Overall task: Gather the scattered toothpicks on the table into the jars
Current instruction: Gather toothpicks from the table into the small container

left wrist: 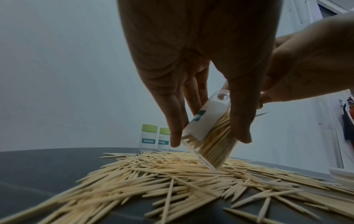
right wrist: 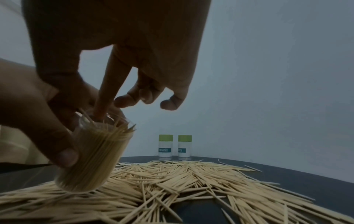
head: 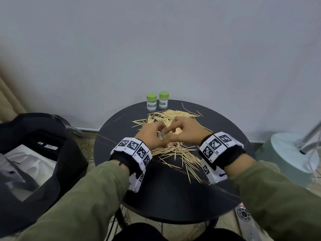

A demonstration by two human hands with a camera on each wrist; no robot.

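Loose toothpicks (head: pixel 177 150) (left wrist: pixel 153 174) (right wrist: pixel 191 178) lie in a wide heap across the round black table (head: pixel 173 197). My left hand (head: pixel 151 134) (left wrist: pixel 208 139) grips an open clear jar (head: pixel 162 136) (left wrist: pixel 206 125) (right wrist: pixel 95 151), tilted and nearly full of toothpicks, its base just above the heap. My right hand (head: pixel 184 131) (right wrist: pixel 95 109) has thumb and forefinger at the jar's mouth, pinching toothpicks there; the forefinger tip reaches inside the rim. Two more jars (head: pixel 151 102) (head: pixel 163 100) with green lids stand upright at the table's far edge.
A grey wall rises right behind the table. A black open bag (head: pixel 34 153) sits on the floor to the left. A pale green lamp base (head: pixel 291 153) stands on the right. The near half of the table is bare.
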